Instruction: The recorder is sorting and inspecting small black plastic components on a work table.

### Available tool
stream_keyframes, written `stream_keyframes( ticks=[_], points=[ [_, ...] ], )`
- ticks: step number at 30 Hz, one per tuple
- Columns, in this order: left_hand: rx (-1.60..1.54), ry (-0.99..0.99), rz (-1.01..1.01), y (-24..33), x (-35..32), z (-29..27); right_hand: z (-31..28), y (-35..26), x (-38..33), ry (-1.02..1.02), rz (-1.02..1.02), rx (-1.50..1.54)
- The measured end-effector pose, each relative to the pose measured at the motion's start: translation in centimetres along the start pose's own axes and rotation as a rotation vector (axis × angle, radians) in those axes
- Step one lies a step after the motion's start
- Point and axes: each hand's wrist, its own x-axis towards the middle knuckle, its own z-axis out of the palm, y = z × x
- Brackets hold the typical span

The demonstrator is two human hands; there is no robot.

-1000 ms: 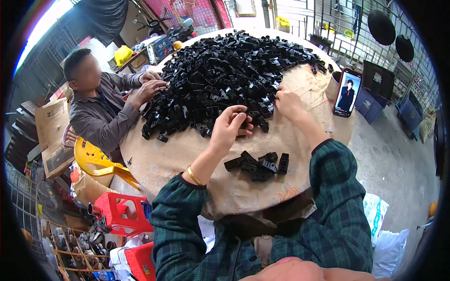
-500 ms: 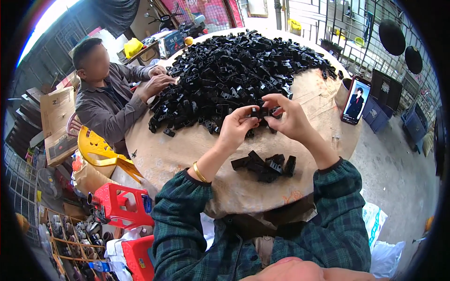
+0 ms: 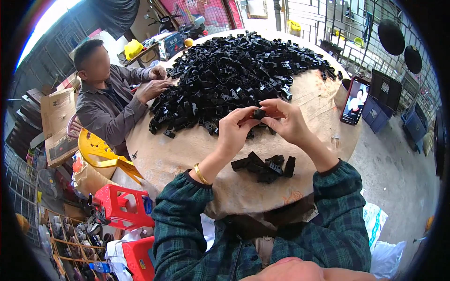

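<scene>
Between the fingertips of both my hands is a small black plastic part (image 3: 258,114), held above the near side of the big pile. My left hand (image 3: 236,126) pinches it from the left. From the right, the thumb and fingers of my right hand (image 3: 285,119) close on the same part. Its finer shape is mostly covered by my fingers. Just beyond my hands rises a large heap of similar black plastic parts (image 3: 229,70). A smaller cluster of black parts (image 3: 265,166) lies on the tablecloth between my forearms.
The round table wears a beige cloth (image 3: 187,152). A person (image 3: 110,93) sits at the left, hands at the heap's edge. A phone (image 3: 355,101) with a lit screen stands at the right by a cup-like container (image 3: 343,93). Yellow chair (image 3: 101,150) and red stool (image 3: 123,205) stand left.
My right hand has moved in against my left, and the black parts between them now look like one compact piece. The other person's hand shifted slightly, and the phone's picture changed.
</scene>
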Motion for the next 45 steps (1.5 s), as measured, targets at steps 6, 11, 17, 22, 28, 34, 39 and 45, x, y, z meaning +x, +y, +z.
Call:
stream_keyframes(
  ticks=[6,11,17,22,28,34,39,45],
  points=[
    [-0.248,0.039,-0.066,-0.3,-0.6,1.3,1.5,0.1,-0.2,0.186,0.024,0.028],
    [0.15,0.081,0.141,0.0,-0.6,1.5,1.8,0.1,-0.2,0.172,-0.04,-0.07],
    [-0.071,-0.093,-0.1,0.9,-0.6,0.8,0.6,1.4,0.0,0.015,0.003,0.032],
    [-0.346,-0.228,-0.247,1.4,0.1,-0.3,0.6,1.1,-0.1,0.04,-0.056,0.042],
    [-0.318,-0.192,-0.264,0.4,-0.5,-0.2,-0.2,3.0,1.0,-0.067,0.305,0.018],
    [0.113,-0.482,-0.049,1.1,-1.3,0.8,-6.6,11.0,2.1,0.378,0.146,-0.507],
    [0.242,-0.76,-0.106,0.9,-1.4,1.1,-5.6,13.1,2.2,0.166,0.388,-0.813],
    [0.393,-0.453,0.294,0.5,-0.7,2.4,-5.6,13.1,2.1,0.163,0.424,-0.736]
  ],
)
